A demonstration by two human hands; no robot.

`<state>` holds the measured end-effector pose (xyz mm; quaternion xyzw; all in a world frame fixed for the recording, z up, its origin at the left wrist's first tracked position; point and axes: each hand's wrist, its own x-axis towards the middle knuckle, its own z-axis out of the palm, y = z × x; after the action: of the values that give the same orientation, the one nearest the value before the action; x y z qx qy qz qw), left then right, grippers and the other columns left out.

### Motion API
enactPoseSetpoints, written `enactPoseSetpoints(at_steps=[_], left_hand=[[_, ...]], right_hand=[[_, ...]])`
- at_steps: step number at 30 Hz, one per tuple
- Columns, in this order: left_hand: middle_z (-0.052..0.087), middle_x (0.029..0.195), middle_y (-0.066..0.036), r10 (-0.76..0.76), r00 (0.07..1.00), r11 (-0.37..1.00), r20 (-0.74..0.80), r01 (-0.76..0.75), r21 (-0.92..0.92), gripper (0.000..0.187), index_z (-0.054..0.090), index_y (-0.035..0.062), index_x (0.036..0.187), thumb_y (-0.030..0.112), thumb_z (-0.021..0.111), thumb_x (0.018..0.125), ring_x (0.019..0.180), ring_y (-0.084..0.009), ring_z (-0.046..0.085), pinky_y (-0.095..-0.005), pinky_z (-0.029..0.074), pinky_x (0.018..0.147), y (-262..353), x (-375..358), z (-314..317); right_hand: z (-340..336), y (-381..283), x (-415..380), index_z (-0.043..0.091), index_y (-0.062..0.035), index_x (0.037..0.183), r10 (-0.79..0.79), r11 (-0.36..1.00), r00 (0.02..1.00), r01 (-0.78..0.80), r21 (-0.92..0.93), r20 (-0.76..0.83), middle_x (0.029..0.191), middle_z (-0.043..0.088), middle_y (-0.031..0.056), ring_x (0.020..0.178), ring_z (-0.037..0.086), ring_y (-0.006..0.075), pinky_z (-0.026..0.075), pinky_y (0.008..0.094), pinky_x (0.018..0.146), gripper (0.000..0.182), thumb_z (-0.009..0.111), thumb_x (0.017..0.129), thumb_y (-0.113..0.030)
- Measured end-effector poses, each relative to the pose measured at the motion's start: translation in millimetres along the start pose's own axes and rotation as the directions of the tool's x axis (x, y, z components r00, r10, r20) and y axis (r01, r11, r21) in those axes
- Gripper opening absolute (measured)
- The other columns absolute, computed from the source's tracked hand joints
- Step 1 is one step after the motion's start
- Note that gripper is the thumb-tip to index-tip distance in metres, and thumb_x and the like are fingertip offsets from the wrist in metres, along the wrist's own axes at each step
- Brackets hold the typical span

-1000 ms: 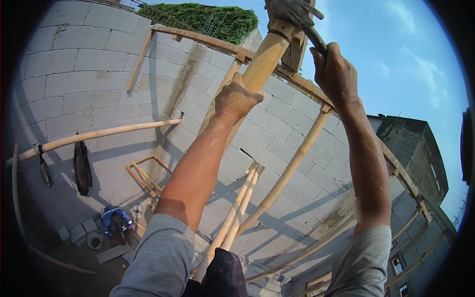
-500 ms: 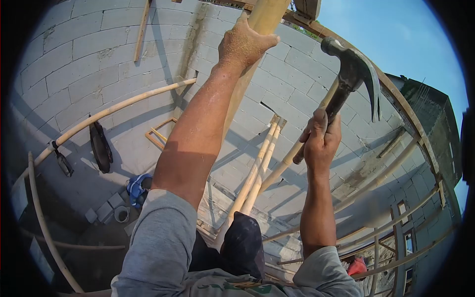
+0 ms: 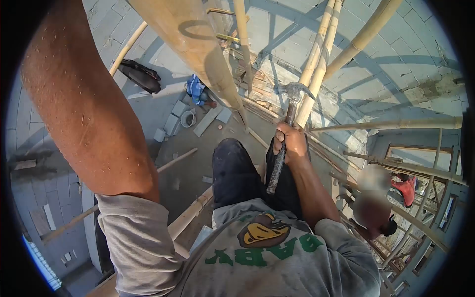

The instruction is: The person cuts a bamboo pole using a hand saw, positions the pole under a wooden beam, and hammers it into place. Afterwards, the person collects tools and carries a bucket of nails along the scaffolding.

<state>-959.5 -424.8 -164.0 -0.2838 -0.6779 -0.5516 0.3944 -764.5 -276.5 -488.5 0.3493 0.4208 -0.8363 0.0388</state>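
Observation:
My right hand (image 3: 293, 142) is closed around the handle of a claw hammer (image 3: 291, 113), above my right thigh. The hammer's metal head is uppermost and the dark patterned grip angles down toward my shirt. Two slim bamboo poles (image 3: 316, 54) run close behind the hammer head. My left arm reaches up past the upper left edge, so its hand is out of sight. To the right of that arm stands a thick bamboo pole (image 3: 198, 54), its top cut off by the frame.
Far below, a person in blue (image 3: 197, 91) crouches near a bucket (image 3: 188, 119) and grey blocks (image 3: 173, 121). A dark bag (image 3: 140, 75) hangs at left. At lower right are other people, one in red (image 3: 403, 190), among bamboo rails (image 3: 396, 123). A block wall (image 3: 391, 29) rises ahead.
The view has tilted downward. My right hand has lowered the hammer toward my lap, and my left hand, earlier on the thick bamboo pole, has left the picture.

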Motion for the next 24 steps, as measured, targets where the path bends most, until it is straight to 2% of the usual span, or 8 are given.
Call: enactPoseSetpoints(at_steps=[4,6,10,12,15,19,21,24], left_hand=[[0.069,0.100,-0.027,-0.053,0.998,0.998,-0.034,0.054,0.031,0.067,0.060,-0.0100,0.115,0.047,0.068,0.079,0.091,-0.0339,0.069,-0.0422,0.057,0.082,4,14,-15],[0.069,0.100,-0.027,-0.100,0.994,0.993,-0.034,0.101,0.052,0.066,0.060,-0.0108,0.114,0.046,0.067,0.080,0.091,-0.0340,0.069,-0.0420,0.057,0.081,10,25,-17],[0.069,0.098,-0.028,-0.238,0.971,0.967,-0.019,0.239,0.087,0.066,0.061,-0.0125,0.112,0.046,0.065,0.082,0.090,-0.0344,0.069,-0.0416,0.057,0.080,31,43,-18],[0.067,0.100,-0.029,-0.338,0.941,0.937,-0.004,0.336,0.098,0.065,0.059,-0.0141,0.112,0.042,0.068,0.082,0.092,-0.0332,0.068,-0.0411,0.056,0.084,41,40,-19],[0.067,0.101,-0.026,-0.479,0.877,0.878,0.034,0.480,-0.007,0.057,0.060,-0.0119,0.111,0.032,0.075,0.078,0.096,-0.0303,0.067,-0.0404,0.053,0.089,48,40,-24],[0.070,0.101,-0.015,-0.587,0.802,0.808,0.109,0.573,0.133,0.048,0.065,-0.0049,0.109,0.026,0.080,0.075,0.094,-0.0228,0.065,-0.0350,0.051,0.088,61,48,-34],[0.069,0.101,-0.013,-0.657,0.739,0.754,0.152,0.634,0.174,0.046,0.066,-0.0041,0.108,0.023,0.081,0.074,0.092,-0.0215,0.065,-0.0341,0.051,0.086,71,55,-37],[0.069,0.099,-0.011,-0.720,0.663,0.694,0.204,0.693,0.195,0.045,0.067,-0.0032,0.106,0.021,0.083,0.073,0.091,-0.0197,0.065,-0.0336,0.051,0.084,74,60,-37]], right_hand=[[5,-17,3,0.055,-0.0078,0.082,0.007,0.992,1.000,-0.010,-0.128,-0.023,0.055,0.047,-0.0001,0.036,0.046,0.0132,0.037,0.0311,0.032,0.018,0.070,0.088,-0.016],[-6,-25,-6,0.057,-0.0051,0.082,0.092,0.985,0.994,-0.100,-0.144,-0.057,0.055,0.049,0.0016,0.036,0.045,0.0144,0.037,0.0310,0.032,0.016,0.069,0.088,-0.013],[-33,-50,-66,0.057,-0.0049,0.082,0.199,0.962,0.969,-0.222,-0.162,-0.148,0.056,0.049,0.0013,0.037,0.047,0.0142,0.038,0.0318,0.033,0.017,0.070,0.087,-0.015],[-49,-64,-106,0.057,-0.0048,0.082,0.239,0.944,0.946,-0.279,-0.175,-0.219,0.056,0.049,0.0014,0.038,0.047,0.0142,0.038,0.0322,0.033,0.018,0.070,0.086,-0.016],[-75,-86,-163,0.057,-0.0047,0.080,0.305,0.892,0.881,-0.397,-0.216,-0.361,0.056,0.050,0.0016,0.038,0.049,0.0143,0.040,0.0326,0.034,0.019,0.071,0.084,-0.017],[-98,-117,-214,0.057,-0.0041,0.078,0.246,0.851,0.868,-0.407,-0.332,-0.432,0.055,0.050,0.0023,0.038,0.049,0.0159,0.039,0.0331,0.034,0.022,0.072,0.083,-0.020],[-95,-136,-236,0.056,-0.0036,0.080,0.238,0.849,0.846,-0.420,-0.321,-0.476,0.054,0.049,0.0027,0.037,0.049,0.0158,0.039,0.0333,0.033,0.021,0.071,0.082,-0.017],[-86,-159,-251,0.055,-0.0040,0.077,0.158,0.860,0.876,-0.348,-0.372,-0.455,0.052,0.047,0.0024,0.037,0.048,0.0161,0.038,0.0337,0.033,0.023,0.072,0.082,-0.019]])
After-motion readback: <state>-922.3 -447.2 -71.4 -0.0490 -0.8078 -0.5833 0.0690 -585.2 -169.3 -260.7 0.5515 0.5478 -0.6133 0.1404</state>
